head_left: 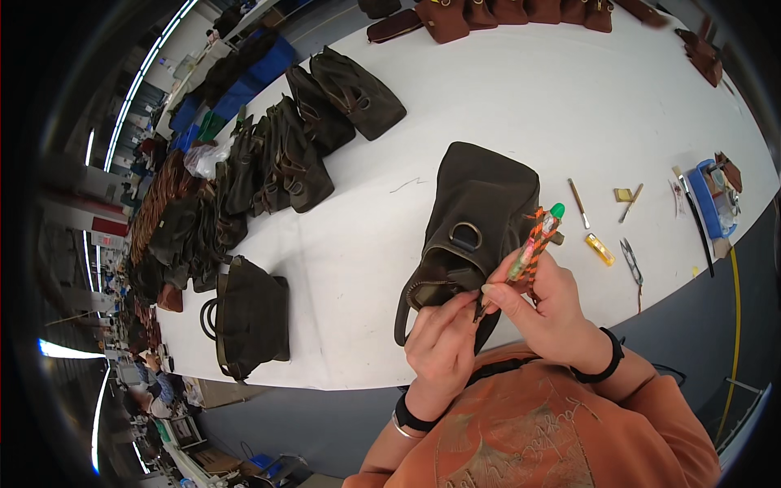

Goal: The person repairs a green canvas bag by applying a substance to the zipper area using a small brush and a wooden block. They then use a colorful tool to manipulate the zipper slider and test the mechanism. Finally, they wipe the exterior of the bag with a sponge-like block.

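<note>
Left hand [442, 340]: grip pinching dark bag [482, 189] at open mouth [438, 275]. Right hand [547, 307]: grip holding green-tipped tool [543, 234].

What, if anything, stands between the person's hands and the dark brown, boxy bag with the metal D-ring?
Nothing visible does. The left hand and right hand are both at the dark brown bag's open mouth. The slim, green-topped tool wrapped in orange-and-black cord is in the right hand, not blocking it.
</note>
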